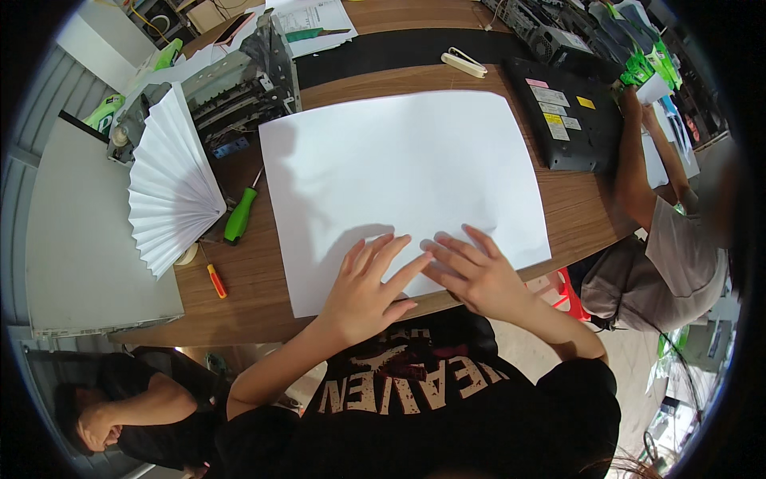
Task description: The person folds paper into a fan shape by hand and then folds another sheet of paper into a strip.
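Note:
A large blank white sheet of paper [403,168] lies flat on the wooden desk [582,215] in front of me. Both my hands are over its front part, fingers spread and nothing held. My left hand [369,283] is left of centre, its fingertips on or just above the paper. My right hand [471,271] is beside it, fingertips resting on the sheet. Left of the paper are a fan-pleated white paper [171,176], a green-handled screwdriver [239,215] and an orange-handled one [215,279].
An opened metal machine [247,92] stands at back left. A black laptop [566,120] lies face down at right, a white folding tool [463,64] behind the paper. A co-worker [670,271] works at right; another person [136,407] is at lower left.

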Motion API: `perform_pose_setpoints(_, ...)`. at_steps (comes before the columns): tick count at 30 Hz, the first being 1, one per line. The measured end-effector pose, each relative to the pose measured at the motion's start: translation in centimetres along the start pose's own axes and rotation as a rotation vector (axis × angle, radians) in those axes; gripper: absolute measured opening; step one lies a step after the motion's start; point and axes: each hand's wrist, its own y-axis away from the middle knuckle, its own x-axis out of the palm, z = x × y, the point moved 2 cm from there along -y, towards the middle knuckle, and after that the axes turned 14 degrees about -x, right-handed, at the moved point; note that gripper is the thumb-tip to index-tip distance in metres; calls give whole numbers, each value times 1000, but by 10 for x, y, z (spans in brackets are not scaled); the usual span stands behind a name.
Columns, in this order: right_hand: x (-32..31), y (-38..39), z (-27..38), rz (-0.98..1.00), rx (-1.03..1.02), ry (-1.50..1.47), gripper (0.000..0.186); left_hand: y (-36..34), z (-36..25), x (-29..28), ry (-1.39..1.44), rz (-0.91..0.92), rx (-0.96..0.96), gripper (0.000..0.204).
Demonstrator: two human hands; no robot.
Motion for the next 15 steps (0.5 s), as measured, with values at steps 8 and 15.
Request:
perform_pose_setpoints(8, 8, 42, -11, -190, 138, 91, 44, 8, 26, 18, -41, 49, 27, 41)
perform_pose_setpoints(15, -12, 70, -30, -202, 7, 77, 33, 6, 35, 27, -54, -59, 161, 38)
